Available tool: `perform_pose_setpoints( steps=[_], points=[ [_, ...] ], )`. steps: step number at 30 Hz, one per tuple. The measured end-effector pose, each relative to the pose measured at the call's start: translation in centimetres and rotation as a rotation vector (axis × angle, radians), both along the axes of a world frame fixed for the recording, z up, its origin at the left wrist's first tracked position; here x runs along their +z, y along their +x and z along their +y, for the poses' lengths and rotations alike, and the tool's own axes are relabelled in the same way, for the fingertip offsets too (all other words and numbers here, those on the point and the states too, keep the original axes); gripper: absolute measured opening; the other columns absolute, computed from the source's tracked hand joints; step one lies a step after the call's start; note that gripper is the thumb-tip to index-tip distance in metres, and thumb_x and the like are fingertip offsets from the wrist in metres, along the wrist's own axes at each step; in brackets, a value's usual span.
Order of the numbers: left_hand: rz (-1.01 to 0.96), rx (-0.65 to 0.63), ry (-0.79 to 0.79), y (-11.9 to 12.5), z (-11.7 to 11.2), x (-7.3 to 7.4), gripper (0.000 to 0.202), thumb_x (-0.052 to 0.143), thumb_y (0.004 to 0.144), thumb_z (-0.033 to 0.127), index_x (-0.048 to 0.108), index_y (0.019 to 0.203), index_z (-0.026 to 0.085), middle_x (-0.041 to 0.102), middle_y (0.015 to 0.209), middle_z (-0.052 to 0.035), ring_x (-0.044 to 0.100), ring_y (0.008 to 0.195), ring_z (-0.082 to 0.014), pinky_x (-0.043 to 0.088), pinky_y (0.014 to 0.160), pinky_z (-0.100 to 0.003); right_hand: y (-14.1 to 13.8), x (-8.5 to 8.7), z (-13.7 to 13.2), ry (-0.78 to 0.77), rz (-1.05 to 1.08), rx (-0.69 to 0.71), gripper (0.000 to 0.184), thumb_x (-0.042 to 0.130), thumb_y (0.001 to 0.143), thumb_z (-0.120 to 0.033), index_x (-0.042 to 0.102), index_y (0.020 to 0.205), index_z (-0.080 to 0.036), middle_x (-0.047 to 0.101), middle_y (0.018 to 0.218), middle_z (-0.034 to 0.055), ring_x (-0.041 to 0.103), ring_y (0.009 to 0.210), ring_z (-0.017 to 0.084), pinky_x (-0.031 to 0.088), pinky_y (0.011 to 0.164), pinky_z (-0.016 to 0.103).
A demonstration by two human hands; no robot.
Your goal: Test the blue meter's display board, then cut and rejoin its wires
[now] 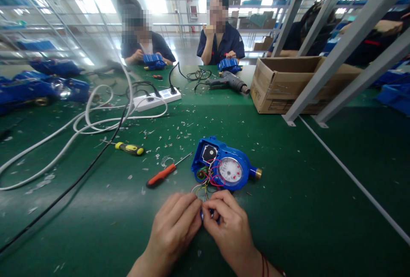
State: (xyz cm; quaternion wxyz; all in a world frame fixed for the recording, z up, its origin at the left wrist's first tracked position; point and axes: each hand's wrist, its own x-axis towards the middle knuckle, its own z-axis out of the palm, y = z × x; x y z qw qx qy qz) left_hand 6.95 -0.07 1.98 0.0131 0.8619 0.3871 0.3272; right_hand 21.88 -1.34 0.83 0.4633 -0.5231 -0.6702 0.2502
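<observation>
A blue water meter (235, 172) lies on the green table in front of my hands, with a round counter dial and a brass threaded end to the right. Its square housing is uncovered, and thin coloured wires (209, 176) trail from it toward me. My left hand (176, 223) and my right hand (227, 221) meet just below the meter, fingertips pinched at the wire ends. Between them shows a bit of a small blue part (202, 214), mostly hidden by my fingers. An orange screwdriver (162, 175) rests left of the meter.
A yellow-black screwdriver (130, 148), a white power strip (156, 100) and looped white cable (88, 119) lie to the left. Farther back are a heat gun (229, 81) and a cardboard box (285, 85) beside slanted metal legs (346, 46). Scraps litter the table. Two people handle blue meters opposite.
</observation>
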Motion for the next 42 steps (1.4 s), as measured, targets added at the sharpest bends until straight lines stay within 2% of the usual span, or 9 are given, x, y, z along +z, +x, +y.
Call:
perform_pose_setpoints(
  steps=[3,7,16,19,22,26,30,36,42],
  points=[
    [-0.134,0.034,-0.104,0.5,-0.1,-0.2,0.017,0.054,0.079,0.003,0.06,0.09,0.014,0.062,0.086,-0.0049,0.056,0.079,-0.0123,0.046,0.077,-0.024,0.0,0.0,-0.1,-0.025,0.029,0.004,0.016,0.051,0.079,-0.012,0.065,0.073,-0.018,0.058,0.076,0.0035,0.052,0.052,0.01,0.045,0.049,0.021],
    [-0.225,0.073,-0.226,0.7,-0.1,-0.1,0.016,0.054,0.078,0.004,0.062,0.086,0.017,0.061,0.084,-0.0024,0.057,0.079,-0.0104,0.046,0.074,-0.019,0.0,0.2,-0.1,-0.093,0.051,0.02,0.015,0.052,0.077,-0.011,0.065,0.073,-0.017,0.058,0.078,0.0039,0.052,0.051,0.009,0.044,0.048,0.021],
    [-0.263,0.082,-0.538,0.2,0.3,0.2,0.014,0.052,0.081,0.01,0.063,0.083,0.019,0.062,0.084,-0.0006,0.06,0.08,-0.0095,0.046,0.073,-0.017,0.0,0.3,-0.1,-0.113,0.065,0.004,0.013,0.054,0.073,-0.009,0.065,0.069,-0.015,0.057,0.076,0.0038,0.05,0.048,0.008,0.041,0.045,0.019],
    [-0.3,0.108,-0.592,-0.3,0.4,0.3,0.013,0.052,0.083,0.013,0.063,0.084,0.021,0.063,0.085,0.0012,0.06,0.081,-0.0087,0.046,0.074,-0.016,0.1,0.2,-0.1,-0.124,0.065,-0.004,0.013,0.054,0.072,-0.008,0.065,0.071,-0.015,0.057,0.078,0.0038,0.05,0.048,0.007,0.042,0.045,0.018],
    [-0.301,0.109,-0.562,-0.5,0.3,0.5,0.012,0.053,0.084,0.017,0.062,0.087,0.024,0.063,0.087,0.002,0.06,0.083,-0.0079,0.046,0.075,-0.014,0.1,0.2,-0.1,-0.126,0.057,-0.012,0.012,0.054,0.071,-0.008,0.064,0.071,-0.015,0.057,0.078,0.0042,0.05,0.047,0.007,0.042,0.044,0.018],
    [-0.246,0.058,-0.424,-0.3,0.0,0.7,0.011,0.056,0.081,0.014,0.06,0.088,0.022,0.061,0.086,0.0005,0.06,0.083,-0.0087,0.046,0.075,-0.014,0.0,0.1,-0.2,-0.096,0.058,-0.017,0.013,0.053,0.072,-0.01,0.064,0.07,-0.014,0.057,0.078,0.0047,0.052,0.048,0.007,0.042,0.044,0.017],
    [-0.207,0.021,-0.316,-0.1,-0.2,0.4,0.011,0.053,0.081,0.01,0.056,0.086,0.019,0.059,0.085,-0.0015,0.059,0.082,-0.0093,0.047,0.074,-0.015,-0.2,-0.9,-0.2,-0.066,0.058,-0.011,0.015,0.049,0.073,-0.011,0.063,0.069,-0.016,0.056,0.075,0.0037,0.048,0.045,0.006,0.04,0.04,0.015],
    [-0.204,0.037,-0.284,0.3,0.1,-1.1,0.013,0.047,0.083,0.008,0.052,0.086,0.019,0.058,0.084,-0.0024,0.059,0.08,-0.0098,0.047,0.074,-0.015,-0.6,-2.7,0.3,0.071,0.029,-0.042,0.015,0.047,0.07,-0.011,0.06,0.065,-0.017,0.057,0.071,0.0014,0.046,0.038,0.004,0.036,0.034,0.014],
    [-0.257,0.128,-0.317,0.0,0.3,-1.8,0.01,0.047,0.083,0.014,0.054,0.085,0.021,0.06,0.084,-0.0004,0.06,0.078,-0.0095,0.046,0.072,-0.014,-0.9,-3.1,0.3,0.104,-0.02,-0.121,0.015,0.046,0.065,-0.011,0.058,0.061,-0.019,0.059,0.069,0.0012,0.044,0.033,0.005,0.032,0.03,0.016]
  ],
)
